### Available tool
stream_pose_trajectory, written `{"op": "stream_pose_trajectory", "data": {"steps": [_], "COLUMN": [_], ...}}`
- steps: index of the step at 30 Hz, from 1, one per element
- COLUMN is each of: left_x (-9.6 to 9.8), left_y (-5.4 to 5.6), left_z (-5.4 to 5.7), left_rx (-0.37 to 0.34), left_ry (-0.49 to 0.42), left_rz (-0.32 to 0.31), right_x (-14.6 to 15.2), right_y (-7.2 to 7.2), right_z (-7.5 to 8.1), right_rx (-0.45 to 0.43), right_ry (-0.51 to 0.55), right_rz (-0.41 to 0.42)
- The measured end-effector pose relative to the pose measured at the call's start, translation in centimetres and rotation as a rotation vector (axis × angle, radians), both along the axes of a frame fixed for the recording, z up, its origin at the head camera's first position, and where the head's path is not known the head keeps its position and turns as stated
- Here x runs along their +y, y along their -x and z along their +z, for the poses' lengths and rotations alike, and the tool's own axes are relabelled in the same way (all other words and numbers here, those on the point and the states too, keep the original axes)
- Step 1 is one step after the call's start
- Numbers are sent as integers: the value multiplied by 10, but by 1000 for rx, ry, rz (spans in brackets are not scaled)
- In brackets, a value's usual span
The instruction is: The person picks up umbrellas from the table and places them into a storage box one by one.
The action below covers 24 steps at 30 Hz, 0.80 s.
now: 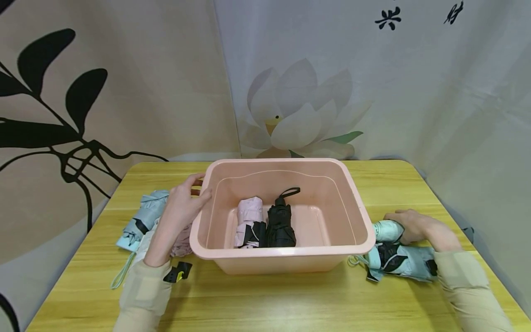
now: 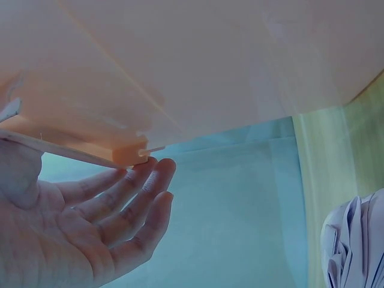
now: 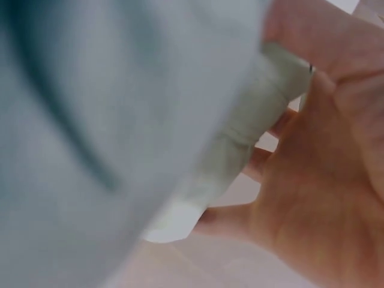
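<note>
A pink plastic tub (image 1: 282, 253) stands mid-table, holding a folded lavender umbrella (image 1: 250, 211) and a folded black umbrella (image 1: 280, 226) side by side. My left hand (image 1: 181, 210) grips its left rim, thumb over the edge; in the left wrist view the fingers (image 2: 135, 210) lie under the rim. Right of the tub, my right hand (image 1: 416, 227) holds a folded mint-green umbrella (image 1: 386, 230). The right wrist view shows my fingers around that umbrella (image 3: 240, 129). A pale blue umbrella (image 1: 415, 263) lies just in front of it, filling the near part of that view.
Left of the tub, partly behind my left forearm, lie a blue-grey umbrella (image 1: 151, 211), a whitish one (image 1: 143, 247) and a mauve one (image 1: 182, 243). A black strap (image 1: 177, 272) shows beside my left sleeve. A printed curtain (image 1: 166, 92) hangs behind the wooden table (image 1: 282, 299).
</note>
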State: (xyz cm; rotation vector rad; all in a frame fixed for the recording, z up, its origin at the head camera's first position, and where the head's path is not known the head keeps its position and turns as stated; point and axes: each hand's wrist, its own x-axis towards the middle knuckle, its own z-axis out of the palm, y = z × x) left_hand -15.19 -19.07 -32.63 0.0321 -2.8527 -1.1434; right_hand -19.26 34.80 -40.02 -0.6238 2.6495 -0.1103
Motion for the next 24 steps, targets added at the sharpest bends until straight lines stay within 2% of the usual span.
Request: {"op": "stream_pose_trajectory", "data": {"steps": [13,24], "left_x": [0,-1], "left_y": [0,2], "left_z": [1,-2], "left_rx": [-7,-24], "left_ry": [-3,-15], "left_rz": [-6,6], "right_x": [0,-2], "right_y": [-1,2], "right_z": [8,25], "right_rx": [112,190], "right_ry": [85,94], "right_rz": [23,34]}}
